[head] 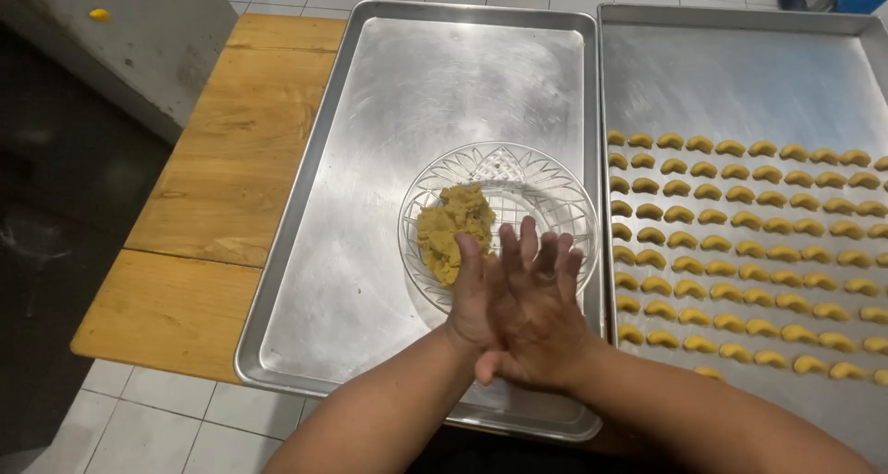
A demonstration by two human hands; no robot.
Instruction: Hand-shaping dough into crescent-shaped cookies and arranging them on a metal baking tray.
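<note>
Head view: left hand (474, 298) and right hand (536, 312) pressed palm to palm, fingers (529, 247) straight, over near edge of glass bowl (555, 192); anything between palms hidden. Dough lump (451, 229) sits in bowl's left side, on empty steel tray (370, 160). Crescent cookies (740, 243) fill right tray (740, 76). Wooden counter (231, 160) left.

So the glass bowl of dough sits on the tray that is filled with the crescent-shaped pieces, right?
Not quite. The head view shows the glass bowl of dough on the left tray, which holds no pieces; the crescent-shaped pieces fill the right tray.
</note>
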